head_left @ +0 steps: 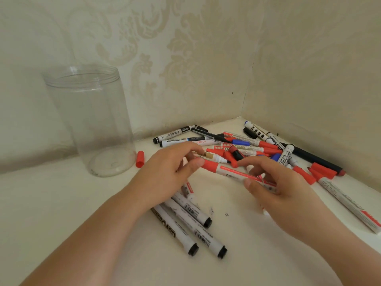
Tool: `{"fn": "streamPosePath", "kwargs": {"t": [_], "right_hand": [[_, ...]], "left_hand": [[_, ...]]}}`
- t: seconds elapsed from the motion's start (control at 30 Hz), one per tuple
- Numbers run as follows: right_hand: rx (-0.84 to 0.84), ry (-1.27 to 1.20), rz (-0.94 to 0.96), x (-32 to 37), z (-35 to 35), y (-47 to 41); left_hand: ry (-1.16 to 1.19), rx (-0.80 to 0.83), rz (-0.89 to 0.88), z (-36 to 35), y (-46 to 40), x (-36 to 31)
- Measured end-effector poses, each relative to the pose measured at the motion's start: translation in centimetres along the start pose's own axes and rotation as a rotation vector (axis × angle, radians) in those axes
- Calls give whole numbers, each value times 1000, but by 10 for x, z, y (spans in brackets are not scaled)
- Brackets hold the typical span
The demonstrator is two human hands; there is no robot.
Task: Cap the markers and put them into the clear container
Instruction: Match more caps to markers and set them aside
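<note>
Markers (243,144) lie heaped in the counter (61,203) corner, three black-capped ones (191,221) under the left wrist. A loose red cap (140,159) lies beside the clear container (90,120), which stands upright to the left. Left hand (165,176) pinches the red-capped end of a red marker (233,173); right hand (274,188) has its grip curled round the barrel.

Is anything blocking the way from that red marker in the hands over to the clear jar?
Nothing visible does. The red-capped marker is held above the table by the left hand and right hand. The clear container stands upright and open-topped to the left; only a loose red cap lies on the table beside its base.
</note>
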State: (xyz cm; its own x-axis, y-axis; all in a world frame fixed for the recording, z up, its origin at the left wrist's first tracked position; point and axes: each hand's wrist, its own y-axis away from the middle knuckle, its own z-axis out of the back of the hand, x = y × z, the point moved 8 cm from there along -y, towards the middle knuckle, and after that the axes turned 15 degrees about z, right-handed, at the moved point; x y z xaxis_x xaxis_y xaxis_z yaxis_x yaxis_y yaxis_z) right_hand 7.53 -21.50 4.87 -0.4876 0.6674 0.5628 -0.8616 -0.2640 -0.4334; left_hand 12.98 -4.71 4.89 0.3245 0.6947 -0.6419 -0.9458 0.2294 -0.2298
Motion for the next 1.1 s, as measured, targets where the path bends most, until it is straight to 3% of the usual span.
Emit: {"fn": "streamPosePath", "kwargs": {"t": [0.13,0.33,0.5,0.8,1.1], "right_hand": [[-3,200,65,10,-3,2],[97,295,160,15,-29,2],[115,311,180,16,-35,2],[220,338,220,45,-58,-41],[350,452,33,36,-93,-73]], "left_hand": [[-74,-172,175,23,-13,34],[-222,-226,342,29,-17,60],[-320,-189,340,20,-15,58],[-176,-189,387,18,-19,72],[-73,-209,378,22,-19,71]]}}
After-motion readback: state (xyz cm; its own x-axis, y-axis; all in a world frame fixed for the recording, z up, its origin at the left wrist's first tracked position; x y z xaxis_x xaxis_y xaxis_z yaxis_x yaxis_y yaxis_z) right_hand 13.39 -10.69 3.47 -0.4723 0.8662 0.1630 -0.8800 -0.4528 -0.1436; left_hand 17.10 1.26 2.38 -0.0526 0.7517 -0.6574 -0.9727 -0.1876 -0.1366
